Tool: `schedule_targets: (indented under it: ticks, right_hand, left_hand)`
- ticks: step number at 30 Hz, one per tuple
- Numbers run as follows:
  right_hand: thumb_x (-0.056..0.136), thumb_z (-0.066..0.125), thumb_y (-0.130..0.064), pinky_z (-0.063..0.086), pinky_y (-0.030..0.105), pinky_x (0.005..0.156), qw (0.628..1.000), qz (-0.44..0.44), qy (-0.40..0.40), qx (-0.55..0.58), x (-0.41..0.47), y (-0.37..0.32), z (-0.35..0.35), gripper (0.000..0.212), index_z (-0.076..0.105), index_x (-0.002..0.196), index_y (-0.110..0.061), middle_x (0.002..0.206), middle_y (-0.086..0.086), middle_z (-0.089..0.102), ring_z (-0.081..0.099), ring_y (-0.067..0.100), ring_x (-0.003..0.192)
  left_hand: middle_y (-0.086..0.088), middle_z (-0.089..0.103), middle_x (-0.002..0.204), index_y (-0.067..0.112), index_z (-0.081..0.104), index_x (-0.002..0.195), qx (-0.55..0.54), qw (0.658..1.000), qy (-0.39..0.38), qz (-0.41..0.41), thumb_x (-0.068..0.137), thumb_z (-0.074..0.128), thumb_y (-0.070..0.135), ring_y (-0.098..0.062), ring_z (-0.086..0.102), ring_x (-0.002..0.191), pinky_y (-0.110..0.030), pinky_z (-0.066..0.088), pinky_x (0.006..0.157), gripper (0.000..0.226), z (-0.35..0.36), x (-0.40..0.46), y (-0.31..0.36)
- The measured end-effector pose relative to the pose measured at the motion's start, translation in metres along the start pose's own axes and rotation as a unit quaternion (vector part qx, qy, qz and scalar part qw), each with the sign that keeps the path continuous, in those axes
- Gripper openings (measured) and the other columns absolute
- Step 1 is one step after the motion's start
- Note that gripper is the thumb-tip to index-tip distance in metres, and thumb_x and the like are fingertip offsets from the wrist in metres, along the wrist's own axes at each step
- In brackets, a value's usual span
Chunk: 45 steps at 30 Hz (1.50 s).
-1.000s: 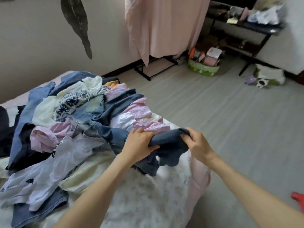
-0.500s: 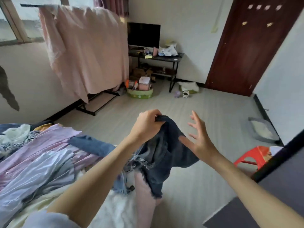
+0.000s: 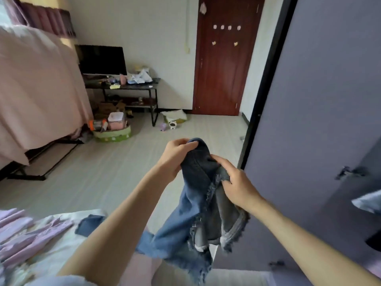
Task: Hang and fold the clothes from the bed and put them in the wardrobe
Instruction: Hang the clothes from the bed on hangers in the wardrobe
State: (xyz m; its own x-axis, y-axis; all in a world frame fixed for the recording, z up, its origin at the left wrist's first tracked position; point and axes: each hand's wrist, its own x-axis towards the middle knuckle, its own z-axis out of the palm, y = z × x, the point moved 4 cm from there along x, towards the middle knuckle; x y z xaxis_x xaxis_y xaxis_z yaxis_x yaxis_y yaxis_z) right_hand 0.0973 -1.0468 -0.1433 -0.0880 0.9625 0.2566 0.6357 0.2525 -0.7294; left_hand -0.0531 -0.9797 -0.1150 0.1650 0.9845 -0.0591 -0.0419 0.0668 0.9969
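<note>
Above floor (image 3: 127, 174), shorts (image 3: 198, 205) between hands.

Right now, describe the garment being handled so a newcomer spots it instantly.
Look in front of the grey-purple wardrobe door, above the bed edge. Both hands, left hand and right hand, grip dark denim shorts in mid-air. Frayed hems set them apart from the lilac clothes on the bed.

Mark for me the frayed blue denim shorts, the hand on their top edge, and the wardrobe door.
Frayed blue denim shorts (image 3: 195, 228), head view: hanging lighter leg panel.
Left hand (image 3: 175, 153), head view: back of hand.
Grey-purple wardrobe door (image 3: 321, 104), head view: flat front panel.
</note>
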Motion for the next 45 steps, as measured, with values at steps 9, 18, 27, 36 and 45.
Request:
schedule_targets:
  ticks: [9,18,27,36,45]
  right_hand:
    - [0.085,0.04,0.005,0.034,0.024,0.055,0.962,0.153,0.225,-0.04,-0.013,0.024,-0.109,0.027,0.054,0.086,-0.017,0.084,0.002,0.056,0.053,0.029,0.077]
    - [0.082,0.039,0.006,0.028,0.022,0.047,0.885,0.239,0.389,-0.087,-0.081,0.047,-0.187,0.029,0.05,0.08,-0.021,0.072,-0.004,0.05,0.037,0.008,0.047]
    - [0.084,0.04,0.012,0.02,0.021,0.036,0.793,0.324,0.509,-0.082,-0.214,0.075,-0.234,0.045,0.057,0.074,-0.029,0.065,0.024,0.051,0.027,0.006,0.037]
    - [0.088,0.046,0.006,0.039,0.031,0.055,0.729,0.377,0.561,-0.112,-0.328,0.086,-0.292,0.032,0.061,0.083,-0.023,0.084,0.012,0.064,0.046,0.026,0.059]
    - [0.092,0.054,-0.01,0.046,0.027,0.081,0.619,0.442,0.612,-0.217,-0.451,0.124,-0.364,0.021,0.067,0.108,-0.005,0.105,0.014,0.065,0.062,0.024,0.091]
  left_hand:
    - [0.0,0.053,0.107,0.027,0.055,0.095,0.178,0.953,-0.142,0.2,0.083,0.071,0.025,-0.004,0.052,0.087,-0.009,0.041,0.067,0.019,0.088,-0.001,-0.04]
    - [-0.003,0.057,0.075,0.015,0.044,0.08,0.386,0.831,-0.266,0.3,0.09,0.056,0.029,-0.035,0.056,0.082,-0.032,0.033,0.061,0.021,0.216,-0.008,-0.082]
    - [-0.009,0.066,0.096,0.012,0.059,0.096,0.359,0.761,-0.349,0.412,0.097,0.046,0.035,-0.038,0.057,0.092,-0.037,0.042,0.069,0.026,0.308,-0.034,-0.065]
    - [-0.009,0.064,0.087,0.023,0.052,0.071,0.326,0.679,-0.512,0.412,0.096,0.044,0.044,-0.032,0.057,0.093,-0.033,0.038,0.07,0.033,0.417,-0.097,-0.024]
    - [-0.013,0.067,0.086,0.018,0.069,0.091,0.245,0.728,-0.506,0.393,0.094,0.052,0.037,-0.038,0.058,0.09,-0.039,0.048,0.075,0.026,0.541,-0.161,-0.047]
